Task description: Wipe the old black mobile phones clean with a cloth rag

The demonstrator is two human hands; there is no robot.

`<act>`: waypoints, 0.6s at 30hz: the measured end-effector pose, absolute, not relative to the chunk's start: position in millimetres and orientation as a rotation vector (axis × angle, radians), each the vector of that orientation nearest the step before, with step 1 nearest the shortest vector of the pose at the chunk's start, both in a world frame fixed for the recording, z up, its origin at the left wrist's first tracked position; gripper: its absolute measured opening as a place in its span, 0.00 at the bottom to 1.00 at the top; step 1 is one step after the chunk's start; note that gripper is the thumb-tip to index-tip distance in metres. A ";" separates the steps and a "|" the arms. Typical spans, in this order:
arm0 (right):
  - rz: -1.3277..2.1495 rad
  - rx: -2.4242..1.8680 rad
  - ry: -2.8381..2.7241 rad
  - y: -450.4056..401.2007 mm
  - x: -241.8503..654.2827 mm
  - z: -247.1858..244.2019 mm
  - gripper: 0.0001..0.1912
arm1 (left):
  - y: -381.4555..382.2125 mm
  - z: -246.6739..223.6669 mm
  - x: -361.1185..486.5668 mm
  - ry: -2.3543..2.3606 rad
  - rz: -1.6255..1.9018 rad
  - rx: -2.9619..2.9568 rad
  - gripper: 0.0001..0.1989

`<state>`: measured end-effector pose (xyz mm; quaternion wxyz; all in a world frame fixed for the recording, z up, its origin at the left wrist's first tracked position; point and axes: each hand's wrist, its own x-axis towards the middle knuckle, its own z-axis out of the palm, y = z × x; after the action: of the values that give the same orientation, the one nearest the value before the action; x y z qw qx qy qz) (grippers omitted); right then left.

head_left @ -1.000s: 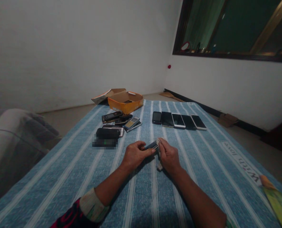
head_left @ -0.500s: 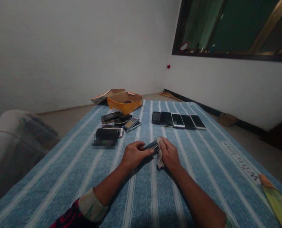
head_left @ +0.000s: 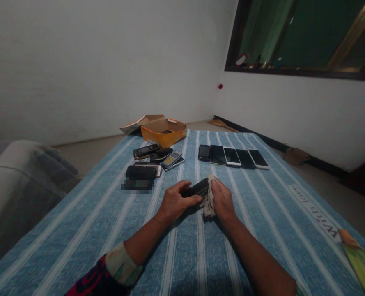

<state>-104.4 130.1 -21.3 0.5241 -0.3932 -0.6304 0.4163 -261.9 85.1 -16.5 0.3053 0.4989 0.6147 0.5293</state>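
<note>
My left hand point(head_left: 176, 201) grips a dark mobile phone point(head_left: 198, 189) by its left end, thumb along the near edge. The phone is tilted, its right end raised a little above the cloth-covered table. In my right hand point(head_left: 222, 200) is a crumpled whitish cloth point(head_left: 210, 201), pressed against the phone's right end; its lower part hangs down. Beyond my left hand lies a loose pile of old phones, among them a silver keypad phone point(head_left: 172, 159) and a black one point(head_left: 145, 151). A row of several phones, one a white-framed phone point(head_left: 232, 156), lies beyond my right hand.
An orange open box point(head_left: 164, 135) stands at the table's far end, its lid point(head_left: 142, 123) beside it. A blue striped tablecloth point(head_left: 108, 230) covers the table. To the left is a cloth-covered piece of furniture point(head_left: 22, 189). A small carton point(head_left: 296, 156) sits on the floor at right.
The phone has turned in my left hand, so a broader dark face shows. The cloth in my right hand stays against its end. The view has shifted slightly.
</note>
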 end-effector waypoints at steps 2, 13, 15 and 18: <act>1.084 -0.970 -1.468 129.4 -102.9 -17.7 0.28 | 83.7 -15.5 -262.9 1.633 1.393 1.353 0.28; 1.420 -1.005 -1.279 139.4 -91.6 -19.7 0.23 | 80.9 -22.8 -268.2 1.588 1.297 2.324 0.29; 1.395 -0.998 -1.374 142.6 -88.5 -20.9 0.23 | 80.8 -23.0 -268.9 1.526 1.281 2.507 0.28; 1.248 -1.005 -1.561 146.2 -85.8 -22.9 0.22 | 79.7 -20.8 -269.9 1.457 1.204 2.670 0.26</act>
<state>-85.8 146.2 -22.9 0.4369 -0.4042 -0.6276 0.5019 -269.9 79.7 -20.8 -0.0649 0.8146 0.4443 0.3672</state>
